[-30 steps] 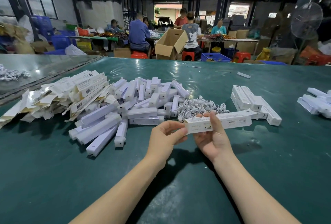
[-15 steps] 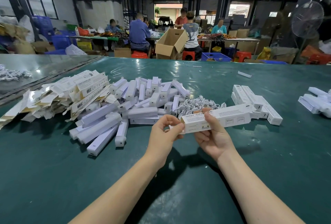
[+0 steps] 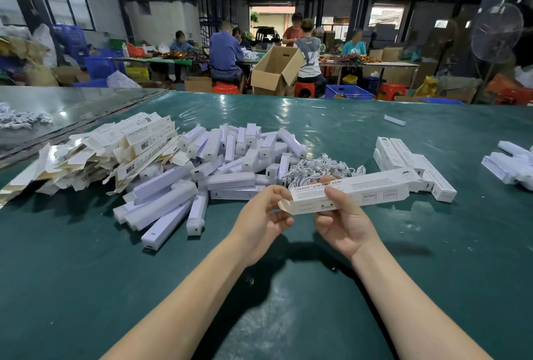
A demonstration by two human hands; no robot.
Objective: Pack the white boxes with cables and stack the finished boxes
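**One box, its end flap now out**

We hold the box (image 3: pixel 360 191) above the green table (image 3: pixel 86 273), just in front of the cables (image 3: pixel 323 168). Our right hand (image 3: pixel 343 224) grips it, thumb on the printed face. Our left hand (image 3: pixel 265 215) pinches the box by its end flap (image 3: pixel 284 205). Since a second ago the box has tilted towards us and the flap stands out, so closing looks unfinished. The finished boxes (image 3: pixel 403 158) lie to the right.

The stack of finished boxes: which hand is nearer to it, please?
Right. The right hand, holding a box, is just left of the stack; the left hand is farther left.
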